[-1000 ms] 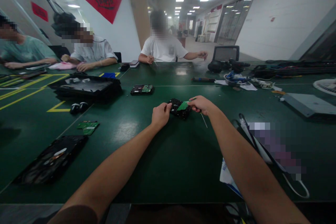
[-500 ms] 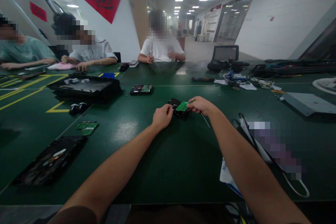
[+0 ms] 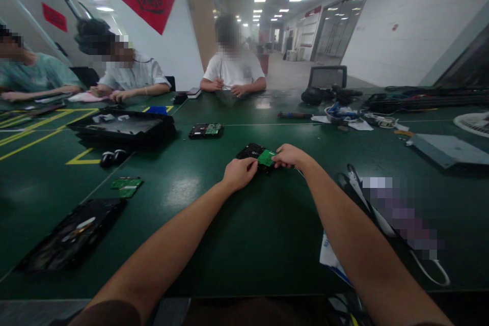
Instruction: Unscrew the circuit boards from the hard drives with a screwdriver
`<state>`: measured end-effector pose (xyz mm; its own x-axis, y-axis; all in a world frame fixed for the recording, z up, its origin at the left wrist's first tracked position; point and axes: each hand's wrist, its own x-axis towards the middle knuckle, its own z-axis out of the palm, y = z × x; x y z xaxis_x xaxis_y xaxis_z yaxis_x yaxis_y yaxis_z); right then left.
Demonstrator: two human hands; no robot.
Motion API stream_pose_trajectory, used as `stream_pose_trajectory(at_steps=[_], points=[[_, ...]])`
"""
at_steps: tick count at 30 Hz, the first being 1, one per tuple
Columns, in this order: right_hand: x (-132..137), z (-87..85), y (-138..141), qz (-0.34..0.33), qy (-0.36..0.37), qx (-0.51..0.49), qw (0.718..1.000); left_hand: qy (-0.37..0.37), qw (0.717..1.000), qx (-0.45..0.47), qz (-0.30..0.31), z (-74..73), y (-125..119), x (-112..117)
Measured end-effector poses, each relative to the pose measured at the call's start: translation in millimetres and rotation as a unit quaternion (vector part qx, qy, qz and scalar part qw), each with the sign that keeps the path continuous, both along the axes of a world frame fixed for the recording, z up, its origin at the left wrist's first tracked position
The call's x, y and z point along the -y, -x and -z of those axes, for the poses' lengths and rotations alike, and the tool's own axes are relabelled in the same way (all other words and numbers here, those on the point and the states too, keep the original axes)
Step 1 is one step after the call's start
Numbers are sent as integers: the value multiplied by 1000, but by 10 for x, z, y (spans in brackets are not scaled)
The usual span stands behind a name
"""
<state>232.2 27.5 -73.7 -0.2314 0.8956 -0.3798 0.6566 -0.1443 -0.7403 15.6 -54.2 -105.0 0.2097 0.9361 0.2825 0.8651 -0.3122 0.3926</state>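
Observation:
A black hard drive (image 3: 249, 151) with a green circuit board (image 3: 266, 158) on its right part lies on the table ahead of me. My left hand (image 3: 240, 173) is closed, thumb and fingers pinching at the drive's near edge beside the board. From the other side, my right hand (image 3: 291, 156) is closed too, its fingertips at the board's right edge. A thin-shafted screwdriver (image 3: 300, 172) sticks out below the right palm, its handle mostly hidden by the hand.
Another hard drive (image 3: 205, 130) lies farther back. On the left are stacked black trays (image 3: 122, 127), a loose green board (image 3: 128, 186) and a black casing (image 3: 72, 234). A grey metal box (image 3: 451, 152) stands right. Several people sit across the green table (image 3: 214, 244).
My left hand has slid right along the drive's near edge, toward the circuit board. My right hand has turned slightly, so less of the screwdriver shaft shows.

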Motion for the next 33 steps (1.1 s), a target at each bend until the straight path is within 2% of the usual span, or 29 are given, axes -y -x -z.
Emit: stream_pose_trajectory(at_steps=[12, 21, 24, 28, 31, 33], points=[[-3, 71, -13, 15, -24, 9, 1000, -23, 1000, 7, 10, 3, 8, 1], [23, 75, 10, 13, -21, 5, 1000, 0, 1000, -22, 0, -24, -7, 22], [-14, -6, -87, 29, -36, -12, 999, 10, 999, -36, -11, -38, -24, 31], [-118, -110, -362, 150, -150, -38, 976, 20, 999, -32, -22, -41, -36, 33], [-177, -101, -564, 163, -188, -13, 968, -13, 999, -29, -30, -51, -66, 49], [-199, -57, -641, 161, -192, 15, 968, -62, 997, -35, -9, -66, -111, 70]])
